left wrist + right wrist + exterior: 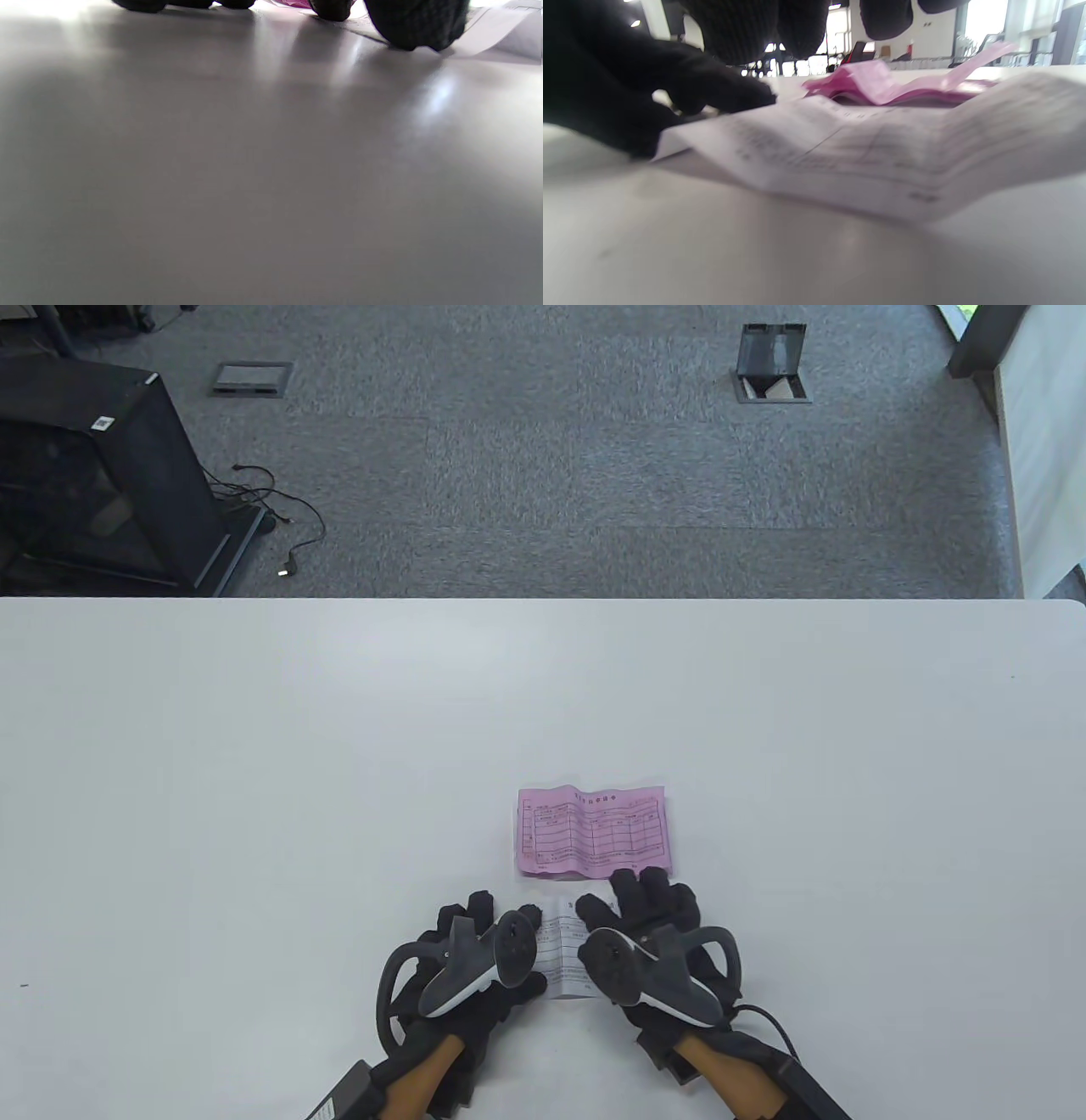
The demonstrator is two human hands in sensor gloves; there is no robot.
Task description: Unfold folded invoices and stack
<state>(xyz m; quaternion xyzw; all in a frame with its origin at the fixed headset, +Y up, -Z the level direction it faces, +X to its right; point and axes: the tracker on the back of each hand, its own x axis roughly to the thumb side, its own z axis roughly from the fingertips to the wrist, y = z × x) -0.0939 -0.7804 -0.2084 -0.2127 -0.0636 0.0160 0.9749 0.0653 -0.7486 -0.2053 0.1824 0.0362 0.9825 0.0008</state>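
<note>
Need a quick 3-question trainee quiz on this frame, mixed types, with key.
1. True or false: the pink invoice lies opened out on the table.
2. The white invoice lies: A) beyond the pink one B) between the left hand and right hand C) at the table's left edge.
3. Fill in: the pink sheet lies ___ from the person than the white one.

Key: 1 true; 2 B; 3 farther.

White invoice (562,954): mostly covered in the table view by the left hand (475,963) and right hand (649,933), only a middle strip showing; its print is blurred in the right wrist view. Pink invoice (592,831): printed form too small to read; in the left wrist view only a sliver shows at the top edge. Both hands' fingertips are cropped by the top edge in the wrist views, so their contact with the paper cannot be told.
</note>
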